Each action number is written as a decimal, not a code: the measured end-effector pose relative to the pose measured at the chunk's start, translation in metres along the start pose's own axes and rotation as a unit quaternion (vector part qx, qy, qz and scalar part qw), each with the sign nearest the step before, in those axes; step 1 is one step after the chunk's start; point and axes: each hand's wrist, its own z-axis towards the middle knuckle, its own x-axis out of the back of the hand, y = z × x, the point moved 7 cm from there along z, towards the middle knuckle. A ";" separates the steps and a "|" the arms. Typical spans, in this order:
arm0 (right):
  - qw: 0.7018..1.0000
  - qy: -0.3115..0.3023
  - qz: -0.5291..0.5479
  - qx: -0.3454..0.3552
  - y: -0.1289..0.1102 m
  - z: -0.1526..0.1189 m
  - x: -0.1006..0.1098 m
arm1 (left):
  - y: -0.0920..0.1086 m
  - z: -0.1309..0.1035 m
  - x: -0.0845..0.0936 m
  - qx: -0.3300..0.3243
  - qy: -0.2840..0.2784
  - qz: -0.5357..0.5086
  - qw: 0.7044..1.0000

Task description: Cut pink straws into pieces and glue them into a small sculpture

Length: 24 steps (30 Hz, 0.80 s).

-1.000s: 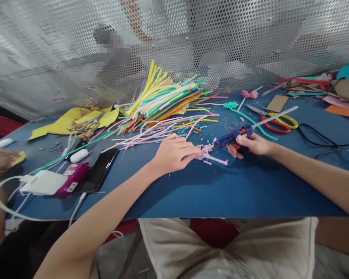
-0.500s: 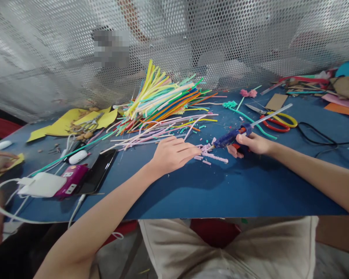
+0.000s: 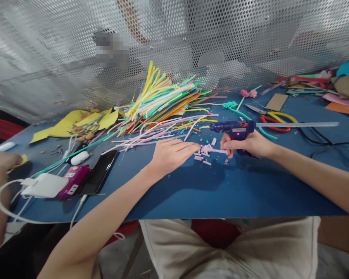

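Observation:
My right hand (image 3: 247, 145) is closed round the grip of a blue hot glue gun (image 3: 231, 127). Its nozzle points left, a red light shows on its body, and a long clear glue stick (image 3: 302, 124) juts out the back. The thumb and finger of that hand also touch the right end of a thin pink stem (image 3: 219, 150). My left hand (image 3: 174, 155) is closed, its fingertips pinched at the stem's other end; what exactly lies between them is partly hidden. Short cut pink pieces (image 3: 206, 162) lie scattered just beneath.
A large bundle of coloured pipe cleaners (image 3: 165, 100) lies at the back. Scissors (image 3: 272, 118) with red and yellow handles sit right, near a black cable (image 3: 322, 143). A phone (image 3: 103, 172) and purple adapter (image 3: 75, 182) are left. Another person's hand (image 3: 2, 164) is at far left.
My right hand has swung the glue gun's nozzle up and away from the pink pieces, levelling it, and its fingers now touch the pink stem. My left hand has barely moved.

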 end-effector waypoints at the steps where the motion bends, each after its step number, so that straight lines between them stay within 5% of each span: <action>1: 1.000 0.008 0.009 -0.004 -0.002 0.000 -0.002 | 0.000 0.000 0.001 -0.002 0.006 0.006 1.000; 24: 0.997 0.047 -0.055 0.026 0.002 0.002 -0.002 | -0.010 0.001 -0.007 0.081 -0.006 -0.008 0.997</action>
